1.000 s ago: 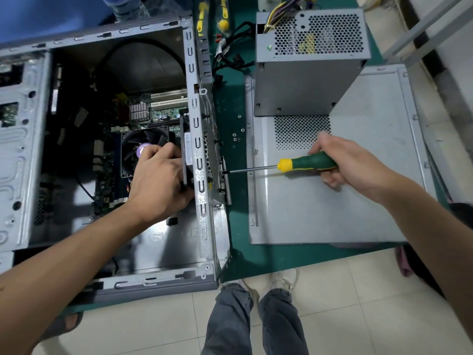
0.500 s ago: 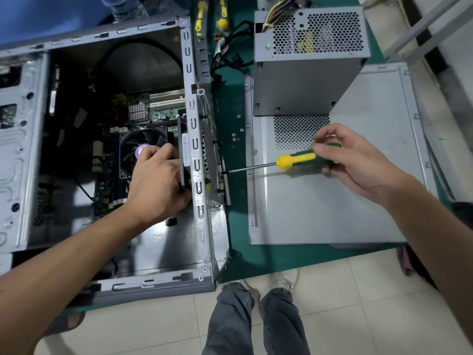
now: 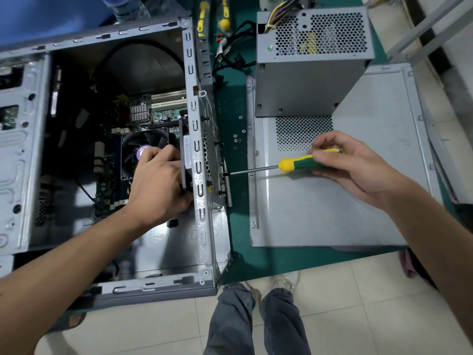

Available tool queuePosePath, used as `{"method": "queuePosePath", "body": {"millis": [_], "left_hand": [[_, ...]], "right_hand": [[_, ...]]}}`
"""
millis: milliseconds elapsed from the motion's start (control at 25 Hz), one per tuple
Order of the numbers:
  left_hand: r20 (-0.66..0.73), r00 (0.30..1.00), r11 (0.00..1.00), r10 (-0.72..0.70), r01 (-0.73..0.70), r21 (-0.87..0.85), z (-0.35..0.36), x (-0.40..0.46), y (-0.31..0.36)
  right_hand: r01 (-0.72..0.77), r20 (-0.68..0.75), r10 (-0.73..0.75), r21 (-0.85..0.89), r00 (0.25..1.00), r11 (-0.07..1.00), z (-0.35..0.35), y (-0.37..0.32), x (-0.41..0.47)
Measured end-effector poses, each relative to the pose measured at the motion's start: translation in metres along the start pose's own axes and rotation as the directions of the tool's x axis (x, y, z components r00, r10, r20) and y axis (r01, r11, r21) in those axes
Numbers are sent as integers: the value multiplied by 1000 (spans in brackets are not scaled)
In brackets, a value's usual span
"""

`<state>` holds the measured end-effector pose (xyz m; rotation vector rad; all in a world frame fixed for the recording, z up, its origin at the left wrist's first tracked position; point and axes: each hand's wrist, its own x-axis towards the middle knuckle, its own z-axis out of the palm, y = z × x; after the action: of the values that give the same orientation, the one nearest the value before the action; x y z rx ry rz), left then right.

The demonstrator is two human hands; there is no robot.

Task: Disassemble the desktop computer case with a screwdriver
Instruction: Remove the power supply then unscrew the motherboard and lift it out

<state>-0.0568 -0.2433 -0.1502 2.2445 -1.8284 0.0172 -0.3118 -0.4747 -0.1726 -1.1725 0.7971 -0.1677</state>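
Note:
The open grey computer case lies on its side at the left, its motherboard and a black fan exposed. My left hand reaches inside and grips a dark part against the inner side of the case's rear wall. My right hand holds the green and yellow screwdriver by its handle, thumb and fingers curled around it. The shaft lies level, with its tip on a screw at the rear wall's outer face.
The removed side panel lies flat on the green mat at the right, with the grey power supply and its cables standing on its far end. Several loose screws lie between case and panel. More screwdrivers rest at the back.
My right hand has shifted its hold on the screwdriver handle from a full fist to the fingers, as in turning it. The left hand and the tip stayed in place.

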Motion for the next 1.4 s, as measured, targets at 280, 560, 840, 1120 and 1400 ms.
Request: {"method": "queuePosePath", "body": {"millis": [280,560,840,1120,1400], "left_hand": [[6,1000,1000,12,-12,-4,-1,0,0],[38,999,1000,-4,4,3,1,-1,-2],[56,998,1000,-11,10,22,3,-1,-4],[33,999,1000,-16,16,1,1,-1,-3],[42,999,1000,4,-4,8,1,-1,-4]], "right_hand": [[49,-30,-48,41,998,998,1,2,-1],[46,-130,-75,-213,989,976,8,-1,-3],[-15,-78,-14,-357,997,934,6,-5,-4],[55,-48,-57,-46,997,997,3,4,-7],[38,-137,-35,20,990,999,-2,7,-12]]}}
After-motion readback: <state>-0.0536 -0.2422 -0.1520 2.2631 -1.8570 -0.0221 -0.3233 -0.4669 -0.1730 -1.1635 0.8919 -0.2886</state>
